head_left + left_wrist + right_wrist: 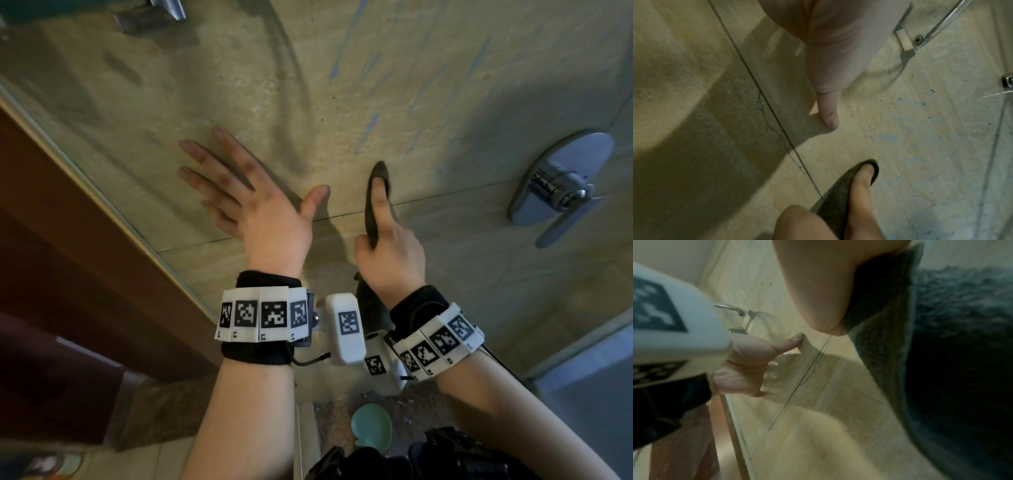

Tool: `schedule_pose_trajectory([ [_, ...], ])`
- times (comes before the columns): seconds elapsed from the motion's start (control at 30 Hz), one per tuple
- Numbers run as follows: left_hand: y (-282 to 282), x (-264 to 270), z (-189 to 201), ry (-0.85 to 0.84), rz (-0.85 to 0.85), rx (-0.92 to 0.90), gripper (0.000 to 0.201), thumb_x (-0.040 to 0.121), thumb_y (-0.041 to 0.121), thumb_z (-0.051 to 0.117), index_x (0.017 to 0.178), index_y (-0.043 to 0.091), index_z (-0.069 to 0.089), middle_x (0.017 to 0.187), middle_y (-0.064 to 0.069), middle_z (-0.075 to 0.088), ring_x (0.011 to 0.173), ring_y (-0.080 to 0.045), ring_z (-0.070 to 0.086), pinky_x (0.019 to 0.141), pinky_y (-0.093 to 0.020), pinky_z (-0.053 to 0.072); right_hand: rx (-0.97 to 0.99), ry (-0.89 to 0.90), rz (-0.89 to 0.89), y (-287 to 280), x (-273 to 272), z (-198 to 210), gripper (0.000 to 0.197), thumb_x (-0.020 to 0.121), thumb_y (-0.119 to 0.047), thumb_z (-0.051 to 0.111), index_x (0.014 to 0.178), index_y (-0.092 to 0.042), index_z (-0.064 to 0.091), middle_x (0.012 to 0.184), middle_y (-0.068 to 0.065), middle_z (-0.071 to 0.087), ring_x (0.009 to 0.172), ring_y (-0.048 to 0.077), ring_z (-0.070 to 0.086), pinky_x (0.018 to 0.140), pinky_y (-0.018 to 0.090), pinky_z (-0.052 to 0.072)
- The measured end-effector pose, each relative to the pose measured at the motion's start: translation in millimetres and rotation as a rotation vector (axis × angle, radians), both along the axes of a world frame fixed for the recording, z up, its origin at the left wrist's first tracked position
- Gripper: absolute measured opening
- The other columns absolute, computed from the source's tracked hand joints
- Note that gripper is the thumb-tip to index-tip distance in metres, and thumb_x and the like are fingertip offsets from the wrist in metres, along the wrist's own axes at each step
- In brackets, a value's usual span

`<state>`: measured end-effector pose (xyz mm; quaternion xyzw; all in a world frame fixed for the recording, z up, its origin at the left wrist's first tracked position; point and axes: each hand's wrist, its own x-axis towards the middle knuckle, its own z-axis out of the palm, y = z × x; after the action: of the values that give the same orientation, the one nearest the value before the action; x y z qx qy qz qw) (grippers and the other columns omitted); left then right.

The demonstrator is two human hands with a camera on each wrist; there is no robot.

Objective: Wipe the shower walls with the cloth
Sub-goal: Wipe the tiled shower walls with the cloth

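The right hand (390,253) is gripping the dark cloth (371,209) against the shower wall (428,85), left of the tap handle (561,192); the left hand (260,209) is lying flat beside it, fingers (209,154) spread, holding nothing.

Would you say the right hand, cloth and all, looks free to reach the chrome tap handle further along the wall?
Probably yes: the right hand holds the cloth against the tiled wall, and only bare tile lies between it and the tap handle.
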<state>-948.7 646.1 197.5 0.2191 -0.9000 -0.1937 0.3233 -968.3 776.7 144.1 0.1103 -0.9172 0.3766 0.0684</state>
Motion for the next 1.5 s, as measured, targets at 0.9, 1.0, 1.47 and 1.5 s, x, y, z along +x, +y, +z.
schedule_pose_trajectory([
  [0.9, 1, 2, 0, -0.023, 0.022, -0.016, 0.13, 0.071, 0.075, 0.06, 0.15, 0.0, -0.011, 0.154, -0.033, -0.016, 0.142, -0.05, -0.013, 0.115, -0.058, 0.008, -0.02, 0.126, -0.148, 18, -14, 10, 0.085, 0.087, -0.011, 0.047, 0.152, -0.036, -0.002, 0.084, -0.002, 0.054, 0.071, 0.021, 0.05, 0.068, 0.032, 0.04],
  [1.0, 1, 1, 0, -0.014, 0.017, -0.012, 0.13, 0.071, 0.074, 0.061, 0.15, 0.0, -0.011, 0.154, -0.033, -0.016, 0.142, -0.051, -0.014, 0.115, -0.058, 0.007, -0.06, 0.069, -0.17, 18, -12, 9, 0.086, 0.088, -0.013, 0.047, 0.152, -0.034, -0.007, 0.087, 0.0, 0.054, 0.073, 0.021, 0.049, 0.069, 0.032, 0.04],
  [1.47, 1, 1, 0, -0.015, 0.006, -0.004, 0.129, 0.072, 0.073, 0.061, 0.15, 0.0, -0.012, 0.153, -0.033, -0.017, 0.142, -0.051, -0.014, 0.114, -0.058, 0.005, -0.028, 0.128, -0.15, 16, -12, 21, 0.084, 0.088, -0.012, 0.047, 0.152, -0.036, -0.001, 0.081, 0.001, 0.052, 0.071, 0.025, 0.052, 0.069, 0.037, 0.046],
  [1.5, 1, 1, 0, -0.018, 0.002, 0.001, 0.129, 0.072, 0.073, 0.061, 0.15, 0.0, -0.012, 0.153, -0.033, -0.017, 0.142, -0.051, -0.015, 0.115, -0.058, 0.004, -0.03, 0.139, -0.17, 18, -14, 22, 0.084, 0.087, -0.011, 0.047, 0.153, -0.034, -0.001, 0.08, 0.001, 0.052, 0.069, 0.025, 0.051, 0.068, 0.037, 0.045],
])
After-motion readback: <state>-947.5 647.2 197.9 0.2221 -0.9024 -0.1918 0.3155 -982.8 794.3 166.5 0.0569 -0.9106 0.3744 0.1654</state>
